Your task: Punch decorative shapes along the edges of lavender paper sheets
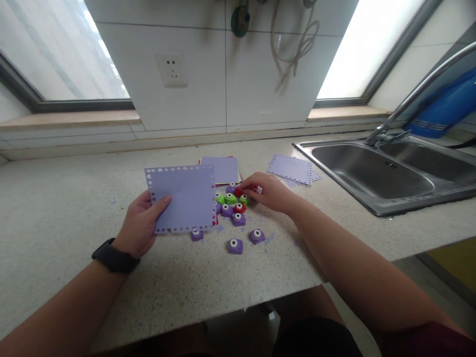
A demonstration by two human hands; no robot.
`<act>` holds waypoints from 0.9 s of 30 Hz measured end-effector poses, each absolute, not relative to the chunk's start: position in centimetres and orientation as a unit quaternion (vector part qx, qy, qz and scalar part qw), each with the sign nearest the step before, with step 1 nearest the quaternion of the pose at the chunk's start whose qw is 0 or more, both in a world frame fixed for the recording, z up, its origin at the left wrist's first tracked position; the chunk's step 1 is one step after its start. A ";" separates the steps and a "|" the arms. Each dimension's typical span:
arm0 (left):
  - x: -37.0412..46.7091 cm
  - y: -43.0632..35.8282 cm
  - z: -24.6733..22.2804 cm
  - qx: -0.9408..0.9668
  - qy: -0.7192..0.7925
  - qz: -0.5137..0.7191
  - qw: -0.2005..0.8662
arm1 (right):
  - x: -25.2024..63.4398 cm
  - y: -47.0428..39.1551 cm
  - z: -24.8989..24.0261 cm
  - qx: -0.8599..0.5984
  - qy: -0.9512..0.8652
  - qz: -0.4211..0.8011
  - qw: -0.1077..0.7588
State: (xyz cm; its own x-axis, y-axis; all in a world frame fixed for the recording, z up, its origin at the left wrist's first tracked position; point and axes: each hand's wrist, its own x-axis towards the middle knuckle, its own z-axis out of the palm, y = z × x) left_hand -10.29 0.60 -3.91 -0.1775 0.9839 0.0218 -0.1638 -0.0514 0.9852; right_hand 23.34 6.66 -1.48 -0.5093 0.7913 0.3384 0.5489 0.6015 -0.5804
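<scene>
Forward-and-down head view over countertop (178, 280)

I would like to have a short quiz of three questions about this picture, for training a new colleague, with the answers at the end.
1. Which hand holds up the purple sheet with punched edges?
2. True or false: the sink lies to the left of the small punches.
3. Which three colours do the punches show?

Key:
1. The left hand.
2. False; it lies to their right.
3. Purple, green and red.
</scene>
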 end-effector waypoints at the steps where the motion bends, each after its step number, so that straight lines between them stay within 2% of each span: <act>1: -10.4 0.7 -3.9 0.410 0.489 0.600 0.483 | 23.3 6.6 -1.5 -0.391 -0.845 0.211 0.298; 8: -11.0 1.2 -3.7 0.355 0.472 0.637 0.495 | 23.3 6.1 -1.0 -0.389 -0.844 0.226 0.291; 12: -11.0 1.3 -3.6 0.346 0.463 0.644 0.501 | 23.3 5.3 -0.2 -0.330 -0.867 0.267 0.262; 18: -10.7 1.2 -3.7 0.350 0.445 0.631 0.530 | 22.5 4.5 0.5 -0.315 -0.913 0.238 0.102; 21: -10.6 1.1 -3.9 0.364 0.436 0.629 0.531 | 22.3 4.5 0.5 -0.309 -0.924 0.216 0.062; 24: -10.4 0.9 -4.0 0.375 0.444 0.619 0.528 | 22.4 4.7 0.3 -0.284 -0.927 0.228 0.086; 27: -10.4 0.8 -4.2 0.395 0.454 0.606 0.521 | 22.8 4.9 0.0 -0.248 -0.913 0.262 0.189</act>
State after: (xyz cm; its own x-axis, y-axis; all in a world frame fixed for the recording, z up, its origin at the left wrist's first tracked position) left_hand -10.40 0.76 -4.19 -0.1462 0.9892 0.0056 -0.2724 -0.0457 0.9611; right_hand 22.77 4.95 -0.03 -0.8062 0.5512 0.2148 0.3534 0.7399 -0.5724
